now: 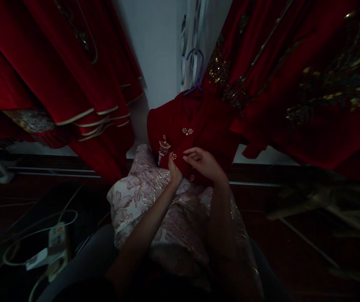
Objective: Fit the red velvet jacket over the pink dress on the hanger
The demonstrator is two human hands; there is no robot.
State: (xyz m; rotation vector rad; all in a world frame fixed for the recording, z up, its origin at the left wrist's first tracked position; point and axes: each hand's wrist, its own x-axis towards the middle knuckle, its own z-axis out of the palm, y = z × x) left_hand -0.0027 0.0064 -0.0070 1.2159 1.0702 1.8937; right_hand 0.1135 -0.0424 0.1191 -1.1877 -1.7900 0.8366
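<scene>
A red jacket (167, 111) with beaded trim hangs from a purple hanger (199, 82) in front of me. My left hand (174, 171) grips the jacket's front, its thumb up beside a beaded flower-shaped button (173, 156) and its other fingers hidden. Just to the right, my right hand (203, 162) is raised over the cloth, thumb and forefinger brought together. Whatever lies between those fingertips is too small to make out. A pair of beaded flowers (187, 131) sits higher on the jacket, and a tasselled beaded ornament (164, 147) is on its left side.
Patterned pale pink cloth (142, 188) covers my lap. Red garments (82, 75) hang at left, and gold-trimmed red ones (293, 84) at right. A power strip (57, 247) with cables lies low at left. Wooden legs (318, 201) stand at right, partly dark.
</scene>
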